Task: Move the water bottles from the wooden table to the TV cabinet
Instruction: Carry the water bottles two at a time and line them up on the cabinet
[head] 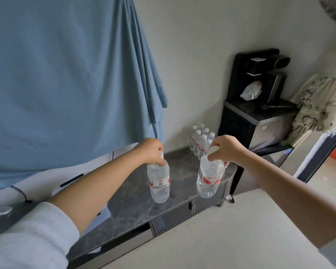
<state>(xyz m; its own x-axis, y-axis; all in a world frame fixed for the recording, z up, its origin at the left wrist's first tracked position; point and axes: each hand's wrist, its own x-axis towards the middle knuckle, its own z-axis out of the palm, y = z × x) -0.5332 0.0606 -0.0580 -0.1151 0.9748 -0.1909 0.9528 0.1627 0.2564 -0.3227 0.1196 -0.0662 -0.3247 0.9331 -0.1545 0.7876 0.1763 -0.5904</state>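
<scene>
A person's left hand (150, 150) curls its fingers around the neck of a clear water bottle (159, 182), holding it upright over the dark marbled top of the TV cabinet (128, 206); whether its base touches the surface cannot be told. The right hand (226, 149) pinches the top of a second water bottle (209, 177), which hangs slightly tilted at the cabinet's right front edge. Both bottles carry red-and-white labels. Farther back on the cabinet top, near the wall, a cluster of white-capped bottles (201, 140) stands together. A blue cloth (66, 74) hangs at the far left, and a black water dispenser (258, 105) stands to the right of the cabinet.
</scene>
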